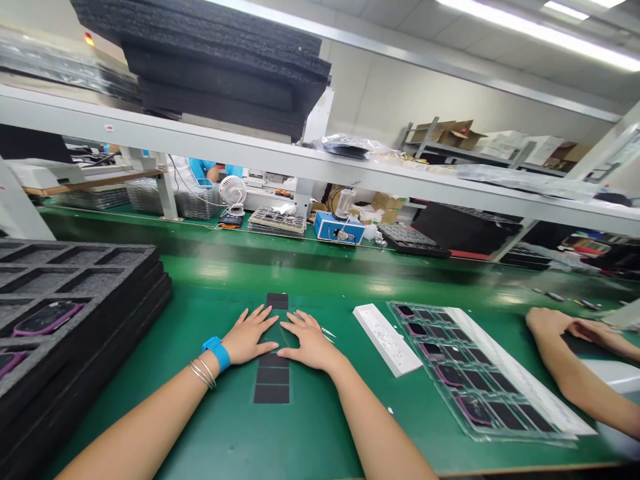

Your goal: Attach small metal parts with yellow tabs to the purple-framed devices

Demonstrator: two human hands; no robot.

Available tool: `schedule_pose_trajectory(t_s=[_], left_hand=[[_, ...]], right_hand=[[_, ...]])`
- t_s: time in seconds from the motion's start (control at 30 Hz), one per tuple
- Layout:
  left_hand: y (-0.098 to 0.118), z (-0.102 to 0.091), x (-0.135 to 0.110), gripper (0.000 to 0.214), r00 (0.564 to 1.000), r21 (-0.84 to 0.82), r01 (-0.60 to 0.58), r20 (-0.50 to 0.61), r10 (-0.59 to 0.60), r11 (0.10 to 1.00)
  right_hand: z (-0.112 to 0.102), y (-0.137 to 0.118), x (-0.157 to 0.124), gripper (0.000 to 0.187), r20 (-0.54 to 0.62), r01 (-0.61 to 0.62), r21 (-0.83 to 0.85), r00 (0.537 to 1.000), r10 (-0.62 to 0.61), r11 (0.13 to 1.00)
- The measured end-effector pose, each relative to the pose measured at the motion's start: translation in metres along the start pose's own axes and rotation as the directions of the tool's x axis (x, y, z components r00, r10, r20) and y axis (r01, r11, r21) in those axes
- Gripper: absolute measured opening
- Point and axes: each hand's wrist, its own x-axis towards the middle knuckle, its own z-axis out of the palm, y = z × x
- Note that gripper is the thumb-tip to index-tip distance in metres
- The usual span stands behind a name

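Observation:
A strip of black rectangular pieces [273, 376] on a clear backing lies lengthwise on the green work surface in front of me. My left hand [247, 337] rests flat at the strip's left side, fingers spread; a blue band and silver bangles circle that wrist. Opposite it, my right hand [306, 341] lies flat with its fingers apart. Both thumbs nearly meet over the strip, and the fingertips reach toward its far black piece [277, 301]. Some of the strip's middle is hidden by the hands. Beside my right hand lies a thin pointed metal tool [327, 333], partly covered.
Stacked black foam trays [107, 287] stand at left, with purple-edged parts in some pockets. To the right are a white block [386, 339] and a clear plastic tray [493, 430] of dark parts. A co-worker's hands [555, 327] are at far right. A shelf [280, 157] crosses above.

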Motion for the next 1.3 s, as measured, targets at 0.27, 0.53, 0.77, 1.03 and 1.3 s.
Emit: schedule_pose_trajectory(t_s=[0.27, 0.53, 0.77, 1.03, 1.3], left_hand=[[0.005, -0.006, 0.0, 0.065, 0.998, 0.068, 0.021, 0.06, -0.025, 0.997], [0.005, -0.007, 0.0, 0.067, 0.997, 0.103, 0.007, 0.08, -0.015, 0.995], [0.006, -0.007, -0.001, 0.066, 0.997, 0.106, 0.002, 0.078, -0.01, 0.994], [0.005, -0.005, 0.0, 0.067, 0.997, 0.108, 0.002, 0.073, -0.009, 0.994], [0.005, -0.006, 0.0, 0.066, 0.999, 0.082, 0.009, 0.051, -0.014, 0.997]], right_hand=[[0.005, 0.005, 0.004, 0.07, -0.017, 0.023, -0.039, 1.0, -0.023, 0.999], [0.01, 0.01, 0.006, 0.068, -0.014, 0.031, -0.083, 0.999, -0.032, 0.996], [0.01, 0.01, 0.006, 0.068, -0.01, 0.031, -0.1, 0.999, -0.032, 0.995], [0.008, 0.009, 0.005, 0.069, -0.003, 0.026, -0.089, 1.0, -0.026, 0.996], [0.006, 0.006, 0.004, 0.071, 0.005, 0.021, -0.087, 1.0, -0.021, 0.996]])
